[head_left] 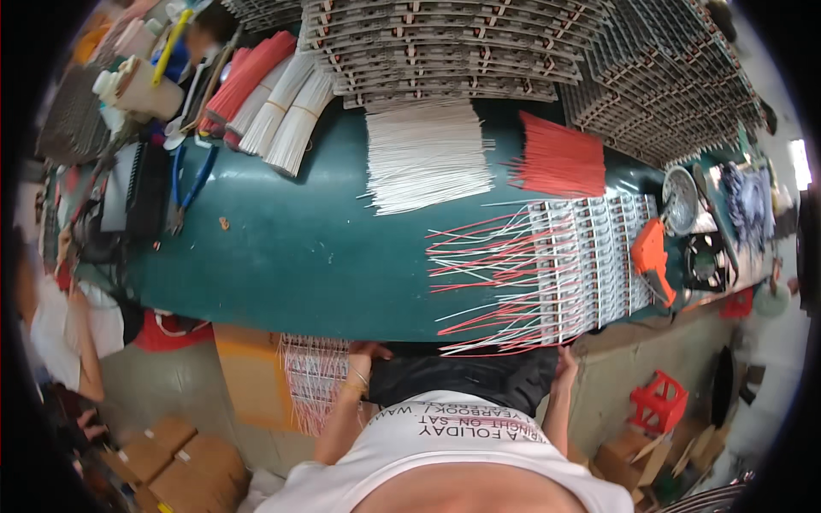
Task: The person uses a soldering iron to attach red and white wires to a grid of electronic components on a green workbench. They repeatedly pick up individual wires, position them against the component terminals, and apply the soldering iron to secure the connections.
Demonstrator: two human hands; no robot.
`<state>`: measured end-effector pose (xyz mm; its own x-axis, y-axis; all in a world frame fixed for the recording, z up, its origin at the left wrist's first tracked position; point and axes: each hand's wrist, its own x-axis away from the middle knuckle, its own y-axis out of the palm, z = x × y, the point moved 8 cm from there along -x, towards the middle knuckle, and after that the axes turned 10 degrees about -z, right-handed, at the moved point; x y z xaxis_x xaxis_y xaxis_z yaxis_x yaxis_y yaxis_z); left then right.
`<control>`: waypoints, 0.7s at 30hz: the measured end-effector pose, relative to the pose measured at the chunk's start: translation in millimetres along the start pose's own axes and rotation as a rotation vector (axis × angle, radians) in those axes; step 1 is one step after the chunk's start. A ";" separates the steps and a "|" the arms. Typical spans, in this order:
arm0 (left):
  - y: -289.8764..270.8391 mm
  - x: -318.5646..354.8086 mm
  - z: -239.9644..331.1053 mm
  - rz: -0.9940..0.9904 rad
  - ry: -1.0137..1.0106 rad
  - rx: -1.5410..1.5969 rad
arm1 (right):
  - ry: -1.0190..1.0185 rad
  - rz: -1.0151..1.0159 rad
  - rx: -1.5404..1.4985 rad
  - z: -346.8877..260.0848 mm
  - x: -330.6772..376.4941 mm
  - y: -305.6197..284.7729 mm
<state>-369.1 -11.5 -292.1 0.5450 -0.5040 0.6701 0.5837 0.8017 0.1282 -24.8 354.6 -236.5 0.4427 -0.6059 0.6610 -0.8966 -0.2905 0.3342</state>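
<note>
My left hand (369,350) is at the front edge of the green table (282,274), beside my dark-clothed lap. Its fingers are too small and partly hidden to tell whether they grip anything. My right hand (566,362) is at the same edge, just below the near right corner of a panel of small circuit boards (590,274); its fingers are partly hidden too. Red and white wires (483,265) stick out to the left from the panel's rows. Behind it lie a spread of white wires (428,154) and a pile of red wires (562,156).
Tall stacks of board panels (445,43) line the back. Wire bundles (278,111) and blue-handled pliers (190,184) lie to the left. An orange hand tool (652,256) rests on the panel's right edge, near a small fan (707,261). A red stool (658,402) stands on the floor.
</note>
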 end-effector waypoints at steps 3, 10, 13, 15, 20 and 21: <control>-11.8 -13.7 -63.6 0.377 0.295 -0.300 | 0.099 0.466 0.652 26.5 33.6 -104.1; -22.8 -9.6 -54.4 0.389 0.307 -0.563 | 0.234 0.512 0.540 103.4 58.8 -83.9; -24.2 2.1 -55.9 0.372 0.285 -0.586 | 0.230 0.503 0.520 100.3 58.1 -82.5; -30.2 6.6 -55.5 0.387 0.268 -0.606 | 0.241 0.479 0.522 99.1 47.1 -78.6; -13.0 -7.8 -48.5 0.386 0.248 -0.656 | 0.236 0.486 0.502 75.4 31.5 -80.3; -13.6 -6.2 -47.1 0.394 0.232 -0.661 | 0.239 0.463 0.513 67.6 20.6 -74.7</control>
<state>-352.0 -34.4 -332.4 0.8539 -0.3355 0.3978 0.5184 0.6151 -0.5940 50.6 313.8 -293.3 -0.0454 -0.5898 0.8063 -0.8588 -0.3893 -0.3331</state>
